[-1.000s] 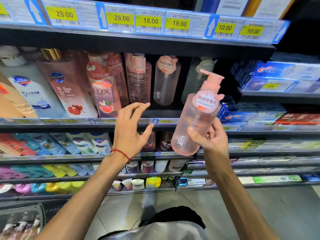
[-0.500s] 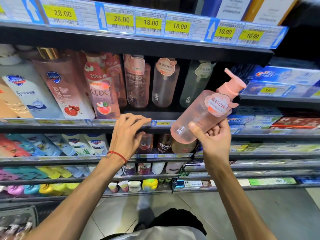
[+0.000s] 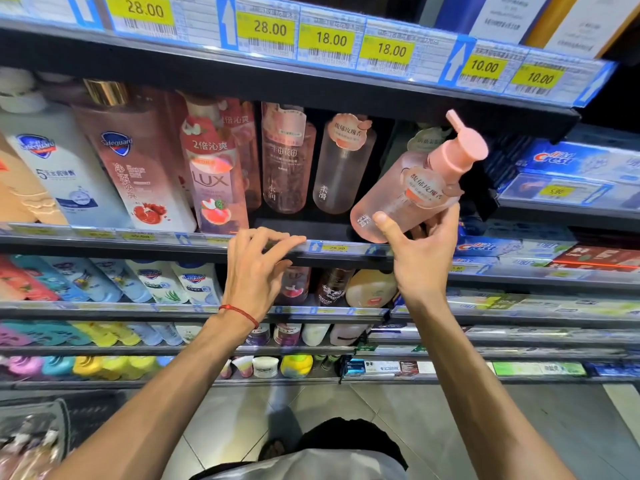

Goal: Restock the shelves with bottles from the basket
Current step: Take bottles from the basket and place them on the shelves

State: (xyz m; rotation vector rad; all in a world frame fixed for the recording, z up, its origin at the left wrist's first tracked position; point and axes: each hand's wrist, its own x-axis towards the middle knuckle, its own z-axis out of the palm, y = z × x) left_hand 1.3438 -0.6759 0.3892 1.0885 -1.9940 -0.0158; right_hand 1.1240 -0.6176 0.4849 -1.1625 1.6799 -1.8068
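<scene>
The left hand (image 3: 256, 271) had come down onto the front rail of the dark metal shelf (image 3: 138, 242). A second before, it had hovered spread in front of the stock. Its fingers (image 3: 277, 244) lay relaxed over the price strip, grasping nothing.

Behind them a bare patch of shelf showed, in front of a standing frosted pink bottle with a scalloped label (image 3: 341, 168).

To the right, the translucent pink pump bottle with a coral dispenser head (image 3: 408, 192) was in the air at the shelf's front edge. It was tilted, pump up and to the right, base toward that gap; earlier it had been nearly upright and lower. The right hand (image 3: 420, 261) gripped it low, thumb in front and fingers curled behind.

By my reading the placing was under way — the bottle was angled to go in base first, but not yet shelved.
</scene>
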